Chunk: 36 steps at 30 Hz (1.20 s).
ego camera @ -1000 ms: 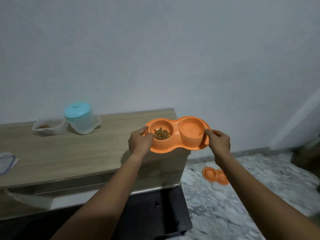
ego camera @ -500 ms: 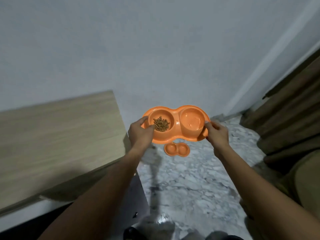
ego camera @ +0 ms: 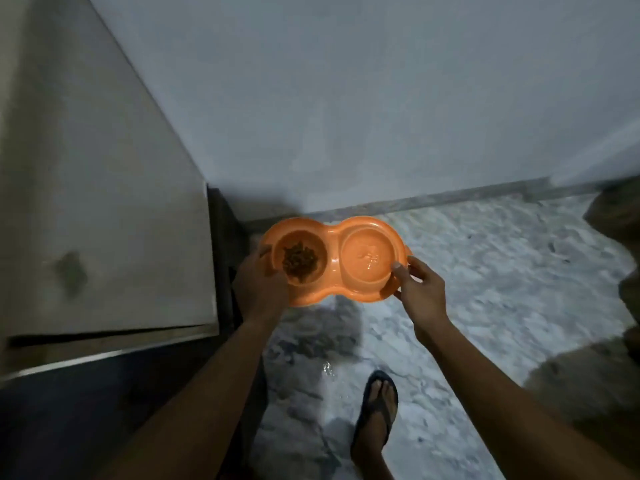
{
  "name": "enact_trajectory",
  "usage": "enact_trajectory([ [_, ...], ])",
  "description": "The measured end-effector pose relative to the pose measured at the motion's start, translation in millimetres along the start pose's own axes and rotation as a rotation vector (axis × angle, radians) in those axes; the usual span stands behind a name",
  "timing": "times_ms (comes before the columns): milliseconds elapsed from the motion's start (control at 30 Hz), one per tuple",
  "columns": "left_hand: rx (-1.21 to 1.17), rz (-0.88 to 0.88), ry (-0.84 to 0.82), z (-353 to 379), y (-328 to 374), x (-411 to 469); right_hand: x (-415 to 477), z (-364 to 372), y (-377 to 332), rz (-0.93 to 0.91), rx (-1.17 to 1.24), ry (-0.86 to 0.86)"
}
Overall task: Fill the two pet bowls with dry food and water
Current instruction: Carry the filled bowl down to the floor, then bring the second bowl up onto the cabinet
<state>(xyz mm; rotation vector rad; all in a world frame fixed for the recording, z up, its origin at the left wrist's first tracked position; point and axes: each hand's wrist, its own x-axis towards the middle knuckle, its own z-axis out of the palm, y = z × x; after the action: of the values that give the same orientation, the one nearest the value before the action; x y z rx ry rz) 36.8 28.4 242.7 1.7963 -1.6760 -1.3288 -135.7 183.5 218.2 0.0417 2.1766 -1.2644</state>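
Observation:
I hold an orange double pet bowl [ego camera: 334, 289] level in the air over the marble floor, close to the wall. Its left cup holds brown dry food [ego camera: 298, 261]; its right cup holds water [ego camera: 367, 259] that glints. My left hand [ego camera: 259, 289] grips the left end of the bowl, thumb on the rim. On the right end, my right hand [ego camera: 420, 292] has its thumb on the rim and its fingers underneath. A sliver of orange shows behind the bowl's right edge; I cannot tell what it is.
A wooden table top [ego camera: 104, 202] fills the left, its corner just left of my left hand, with a dark stain on it. The white wall [ego camera: 346, 98] meets the marble floor [ego camera: 485, 271] behind the bowl. My sandalled foot [ego camera: 375, 414] stands below. Brown fabric [ego camera: 620, 220] lies at right.
The bowl has moved off the table's side and lower, over the floor. My view has tilted down. The small orange bowl on the floor has gone out of sight behind the held one.

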Motion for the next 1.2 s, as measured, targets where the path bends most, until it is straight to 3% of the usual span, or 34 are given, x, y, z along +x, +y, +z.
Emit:
enact_trajectory([
  [133, 0.0, -0.083, 0.096, 92.4, -113.5, 77.8, 118.7, 71.3, 116.0, -0.018, -0.066, -0.067],
  [267, 0.003, -0.142, 0.075, 164.0, -215.3, 139.6, 203.9, 133.3, 207.1, -0.054, -0.169, -0.112],
  [400, 0.016, -0.157, 0.098, 215.6, -302.5, 192.9, 257.7, 177.8, 264.8, -0.05, -0.212, -0.117],
  [533, 0.069, -0.144, 0.082, 241.4, -335.5, 231.1, 292.0, 198.9, 301.4, -0.045, -0.272, -0.096],
  [800, 0.159, -0.152, 0.07, 256.3, -347.0, 252.3, 299.3, 211.6, 315.3, -0.076, -0.314, -0.048],
  [933, 0.293, 0.084, 0.153, 283.7, -323.3, 241.3, 305.2, 191.0, 313.1, -0.049, -0.262, 0.07],
  [1000, 0.31, 0.216, 0.076, 311.6, -309.1, 235.8, 314.3, 172.3, 313.5, -0.041, -0.218, 0.172],
  [1200, 0.449, 0.358, -0.157, 412.2, -255.3, 216.4, 361.4, 104.6, 320.3, 0.05, -0.176, 0.399],
])
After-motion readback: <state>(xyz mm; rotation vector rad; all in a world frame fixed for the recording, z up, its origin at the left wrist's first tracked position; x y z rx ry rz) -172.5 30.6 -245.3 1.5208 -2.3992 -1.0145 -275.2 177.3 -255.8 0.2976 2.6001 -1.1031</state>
